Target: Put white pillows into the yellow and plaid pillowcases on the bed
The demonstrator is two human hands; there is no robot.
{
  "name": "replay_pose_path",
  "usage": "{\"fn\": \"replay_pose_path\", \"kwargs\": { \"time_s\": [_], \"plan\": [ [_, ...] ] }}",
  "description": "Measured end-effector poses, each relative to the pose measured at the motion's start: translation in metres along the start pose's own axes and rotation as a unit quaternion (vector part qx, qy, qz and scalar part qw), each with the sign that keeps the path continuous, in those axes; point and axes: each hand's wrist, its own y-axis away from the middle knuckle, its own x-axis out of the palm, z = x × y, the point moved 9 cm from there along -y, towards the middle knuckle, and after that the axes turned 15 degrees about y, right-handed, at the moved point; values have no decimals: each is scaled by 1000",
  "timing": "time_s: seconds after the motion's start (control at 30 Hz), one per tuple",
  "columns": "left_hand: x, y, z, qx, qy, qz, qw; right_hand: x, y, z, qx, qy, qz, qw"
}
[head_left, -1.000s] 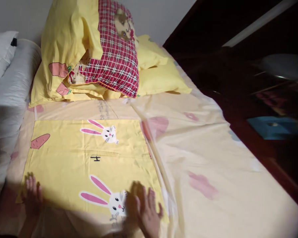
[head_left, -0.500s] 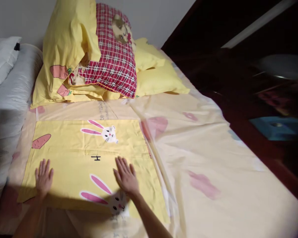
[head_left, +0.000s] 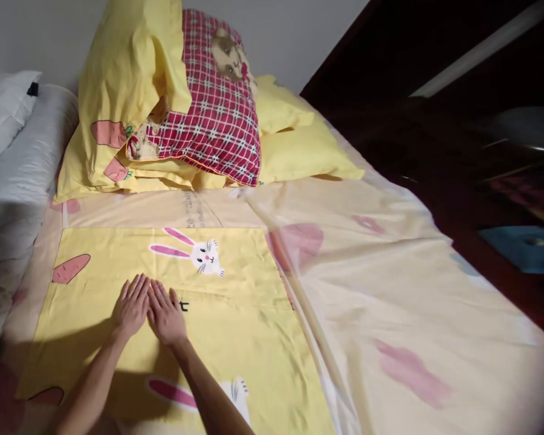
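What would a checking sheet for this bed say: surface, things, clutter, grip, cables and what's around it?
Surface: peach sheet, pink prints, some wrinkles.
Things: yellow cloth with rabbit prints, spread out, slightly creased.
Clutter: red checked cushion partly covered by yellow fabric; yellow pillows beside it.
Grip: left hand and right hand, palms down, side by side on the cloth.
Cables: nothing seen.
Surroundings: pale wall; white pillow; dim blue object.

The bedsheet (head_left: 344,290) is bright at centre right; shadows darken the yellow cloth (head_left: 236,335) at lower left. The upper right is murky and blurred.
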Motion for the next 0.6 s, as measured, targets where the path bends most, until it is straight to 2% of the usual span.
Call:
{"fn": "replay_pose_path", "kwargs": {
  "time_s": [0.07,0.2,0.27,0.33,0.4,0.47,0.53,0.6],
  "plan": [
    [-14,13,40,-23,-16,10,1000,-1,16,-45,14,22,6,1000],
    [-68,75,153,-177,-52,-73,980,-12,86,-186,139,97,31,985],
    [-84,101,188,-205,-46,-92,973,-16,119,-237,159,114,38,980],
    [-89,114,205,-209,-31,-90,973,-17,141,-267,168,118,38,978],
    [-95,117,209,-237,-20,-111,965,-20,148,-281,222,125,25,967],
    [-107,113,203,-286,-31,-177,941,-25,139,-275,303,130,0,944],
    [-110,91,173,-270,-42,-220,936,-26,104,-236,321,113,-23,940],
    [-91,43,122,-164,-31,-183,969,-19,44,-164,227,66,-22,971]
  ]
}}
